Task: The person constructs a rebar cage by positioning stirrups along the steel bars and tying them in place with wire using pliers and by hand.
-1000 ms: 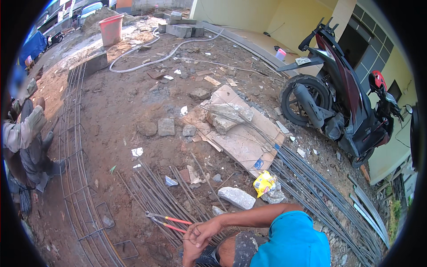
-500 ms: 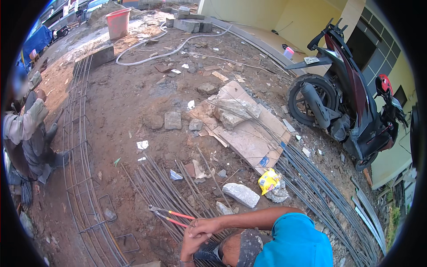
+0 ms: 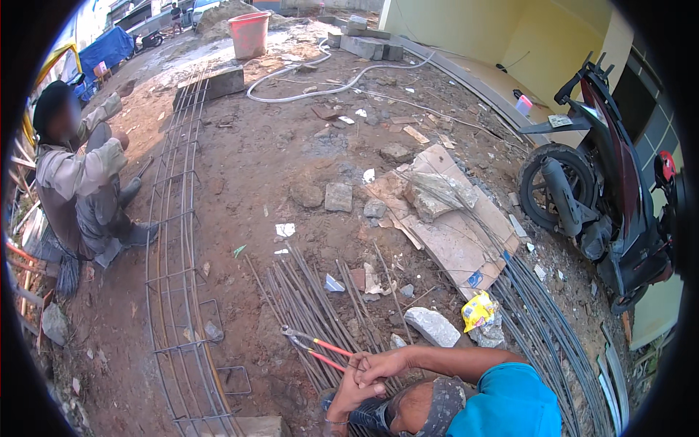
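Observation:
A pair of pincers with red handles (image 3: 333, 347) points up and left from my two hands, its metal jaws over a spread of thin steel bars (image 3: 314, 306). My left hand (image 3: 349, 393) is closed on the handle ends, a thin band round its wrist. Across it lies my right hand (image 3: 384, 366), fingers curled; whether they also grip a handle is hidden. A bright blue sleeve (image 3: 510, 404) covers my right upper arm. Left of the pincers stretches a long rebar cage (image 3: 175, 269) with square stirrups tied along it.
A co-worker (image 3: 84, 182) sits beyond the cage at left. Rubble (image 3: 432, 326), flattened cardboard (image 3: 466, 247) and long bars (image 3: 539, 320) lie ahead and right. A motorbike (image 3: 590, 182) stands by the yellow wall. Farther off are a hose (image 3: 291, 97) and red bucket (image 3: 249, 36).
My view has turned left, so the scene sits farther right and more of the co-worker shows. My hands keep their clasped pose with the pincers.

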The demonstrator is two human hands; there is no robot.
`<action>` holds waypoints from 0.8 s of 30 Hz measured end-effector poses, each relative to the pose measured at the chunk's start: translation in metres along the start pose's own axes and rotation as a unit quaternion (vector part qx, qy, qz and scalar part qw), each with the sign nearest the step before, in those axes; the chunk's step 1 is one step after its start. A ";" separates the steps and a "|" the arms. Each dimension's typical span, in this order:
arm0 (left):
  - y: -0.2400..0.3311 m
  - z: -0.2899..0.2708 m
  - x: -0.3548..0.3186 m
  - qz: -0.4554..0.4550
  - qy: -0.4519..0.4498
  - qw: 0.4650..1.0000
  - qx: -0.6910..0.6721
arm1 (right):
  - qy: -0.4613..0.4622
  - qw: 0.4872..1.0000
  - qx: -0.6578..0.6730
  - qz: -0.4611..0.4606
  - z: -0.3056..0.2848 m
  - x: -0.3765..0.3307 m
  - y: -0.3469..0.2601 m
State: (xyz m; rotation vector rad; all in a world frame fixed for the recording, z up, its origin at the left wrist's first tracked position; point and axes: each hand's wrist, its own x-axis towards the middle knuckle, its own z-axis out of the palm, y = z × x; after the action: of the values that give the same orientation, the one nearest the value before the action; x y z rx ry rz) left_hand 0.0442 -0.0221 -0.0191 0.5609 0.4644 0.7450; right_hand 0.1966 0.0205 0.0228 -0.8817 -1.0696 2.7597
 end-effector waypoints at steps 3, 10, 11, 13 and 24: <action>0.001 0.009 -0.001 0.012 0.038 0.999 0.018 | -0.019 0.997 -0.071 0.008 0.003 -0.001 -0.009; 0.009 0.033 -0.002 0.100 0.082 0.989 0.076 | -0.007 0.970 -0.241 0.043 0.015 -0.007 -0.036; 0.009 0.033 -0.002 0.119 0.079 0.984 0.103 | -0.013 0.962 -0.272 0.014 0.017 -0.007 -0.038; 0.009 0.030 -0.002 0.162 0.082 0.971 0.155 | -0.017 0.955 -0.292 0.054 0.018 -0.005 -0.040; 0.010 0.023 -0.006 0.159 0.035 0.961 0.224 | -0.026 0.937 -0.346 0.043 0.025 -0.008 -0.040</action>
State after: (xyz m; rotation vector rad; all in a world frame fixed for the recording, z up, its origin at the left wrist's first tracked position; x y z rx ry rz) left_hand 0.0486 -0.0272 0.0058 1.0536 0.6226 0.9755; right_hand 0.1842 0.0336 0.0672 -0.9140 -2.1212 2.4742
